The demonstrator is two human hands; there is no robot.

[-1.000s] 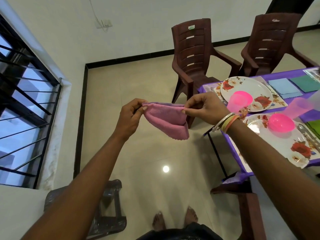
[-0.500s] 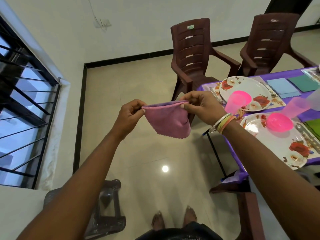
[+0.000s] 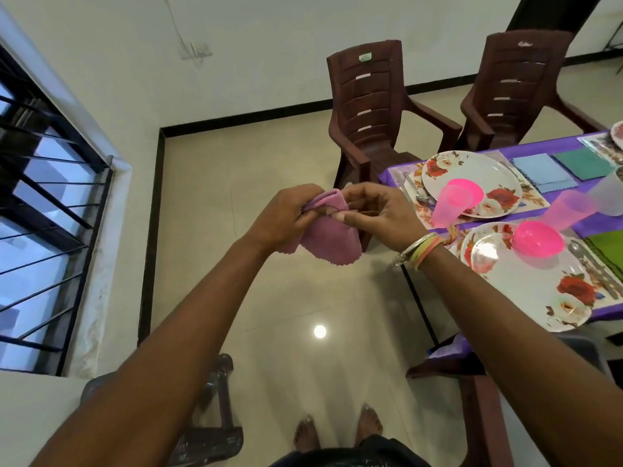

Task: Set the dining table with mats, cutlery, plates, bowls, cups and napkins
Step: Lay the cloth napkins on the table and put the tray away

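Both arms are stretched forward and angled inward, so that the left hand [image 3: 286, 219] and the right hand [image 3: 382, 214] are brought close together in front of the body. The left hand is seen from its back, its fingers curled round a fold of the pink napkin [image 3: 332, 246]. The right hand is held with its fingers bent, the thumb pressed onto the same fold. Bangles [image 3: 418, 252] are worn on the right wrist.
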